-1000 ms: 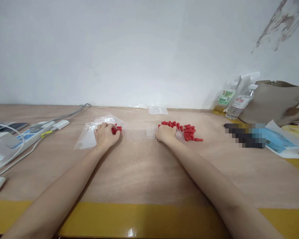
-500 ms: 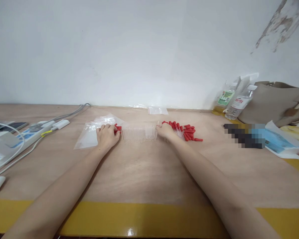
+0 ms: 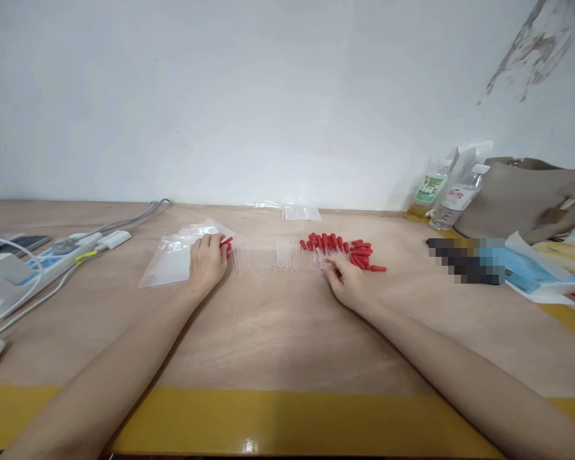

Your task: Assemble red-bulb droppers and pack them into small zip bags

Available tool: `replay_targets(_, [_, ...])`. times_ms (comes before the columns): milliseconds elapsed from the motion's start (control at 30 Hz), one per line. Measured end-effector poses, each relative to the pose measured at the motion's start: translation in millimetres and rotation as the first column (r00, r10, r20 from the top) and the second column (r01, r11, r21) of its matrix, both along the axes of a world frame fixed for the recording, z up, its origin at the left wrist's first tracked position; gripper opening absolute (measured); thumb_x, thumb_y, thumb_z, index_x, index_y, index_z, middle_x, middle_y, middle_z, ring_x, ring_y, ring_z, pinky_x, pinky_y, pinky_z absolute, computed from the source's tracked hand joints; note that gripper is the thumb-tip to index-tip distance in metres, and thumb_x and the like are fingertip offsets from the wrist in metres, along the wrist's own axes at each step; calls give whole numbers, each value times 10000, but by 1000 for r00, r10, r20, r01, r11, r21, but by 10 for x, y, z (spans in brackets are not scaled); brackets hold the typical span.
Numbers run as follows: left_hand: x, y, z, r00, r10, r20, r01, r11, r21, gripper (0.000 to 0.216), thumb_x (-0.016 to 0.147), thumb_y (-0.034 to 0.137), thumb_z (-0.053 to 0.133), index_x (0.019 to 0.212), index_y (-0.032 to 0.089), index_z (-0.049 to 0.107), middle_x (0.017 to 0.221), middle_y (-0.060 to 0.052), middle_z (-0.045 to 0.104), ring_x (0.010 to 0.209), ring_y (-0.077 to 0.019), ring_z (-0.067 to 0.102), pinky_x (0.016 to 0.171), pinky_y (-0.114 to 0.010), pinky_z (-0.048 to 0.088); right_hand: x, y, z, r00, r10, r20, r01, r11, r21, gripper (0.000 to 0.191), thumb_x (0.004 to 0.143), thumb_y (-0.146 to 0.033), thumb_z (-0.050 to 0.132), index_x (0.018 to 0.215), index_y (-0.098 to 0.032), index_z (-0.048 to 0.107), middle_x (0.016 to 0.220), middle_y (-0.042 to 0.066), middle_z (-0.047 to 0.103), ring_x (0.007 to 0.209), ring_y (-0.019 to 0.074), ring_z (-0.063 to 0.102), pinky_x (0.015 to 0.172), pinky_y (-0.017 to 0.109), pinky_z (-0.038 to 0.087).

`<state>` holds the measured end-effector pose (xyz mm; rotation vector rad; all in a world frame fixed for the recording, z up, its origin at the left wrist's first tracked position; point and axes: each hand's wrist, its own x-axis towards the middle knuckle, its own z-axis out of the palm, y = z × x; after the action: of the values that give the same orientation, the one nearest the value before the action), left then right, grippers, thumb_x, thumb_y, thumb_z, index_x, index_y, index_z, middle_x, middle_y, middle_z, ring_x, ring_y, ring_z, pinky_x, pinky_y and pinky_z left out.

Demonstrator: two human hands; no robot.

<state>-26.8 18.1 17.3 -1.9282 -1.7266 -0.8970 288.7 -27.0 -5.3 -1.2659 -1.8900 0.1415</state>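
Yellow banding (image 3: 268, 415) runs along the near edge of the worktop (image 3: 268, 332), and both forearms reach over it. Beyond it, a broad stretch of wood extends to the hands, giving them room to slide toward the near edge or sideways between the arms. Toward the left edge lies a white power strip (image 3: 52, 265); toward the right edge, a blue packet (image 3: 536, 268); both are well apart from the hands.

The right hand (image 3: 347, 281) has thumb and fingers drawn close together at the clear stems under a bunch of red bulbs (image 3: 333, 241); I cannot tell whether they pinch one. The left hand (image 3: 207, 260) curls over some red pieces (image 3: 227, 245), beside flat plastic bags (image 3: 170, 262); its grip is hidden. Between the hands, clear tubes (image 3: 256, 257) lie side by side in a row, pointing toward the far edge.

Near that edge rests a small plastic bag (image 3: 301, 213); two bottles (image 3: 455, 198) stand tilted at the far right corner.
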Motion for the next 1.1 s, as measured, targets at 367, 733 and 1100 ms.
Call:
replay_targets(367, [933, -553, -174, 714, -541, 444, 680, 688, -254, 171, 849, 214, 419, 964, 172, 538, 910, -45, 555, 800, -149, 540, 722, -290, 452, -143, -211, 42, 972, 136, 190, -156, 983, 97, 148, 846, -248, 437, 863, -175, 565, 746, 21, 603, 649, 126, 523, 687, 297, 276])
replay_targets(733, [941, -521, -204, 637, -532, 557, 739, 627, -247, 178, 847, 240, 439, 992, 180, 525, 917, -35, 613, 809, -148, 568, 733, -289, 452, -172, -250, 53, 965, 138, 221, -165, 980, 111, 178, 843, -259, 432, 832, -171, 586, 716, 17, 606, 569, 105, 474, 709, 307, 248])
replay_targets(1100, [946, -546, -172, 629, -528, 571, 737, 638, -222, 196, 833, 331, 489, 888, 169, 583, 777, -14, 625, 671, -127, 549, 613, -247, 435, -122, -189, 30, 947, 272, 172, -282, 959, 35, 198, 837, -323, 470, 805, -180, 602, 645, -10, 587, 573, 100, 475, 709, 297, 259])
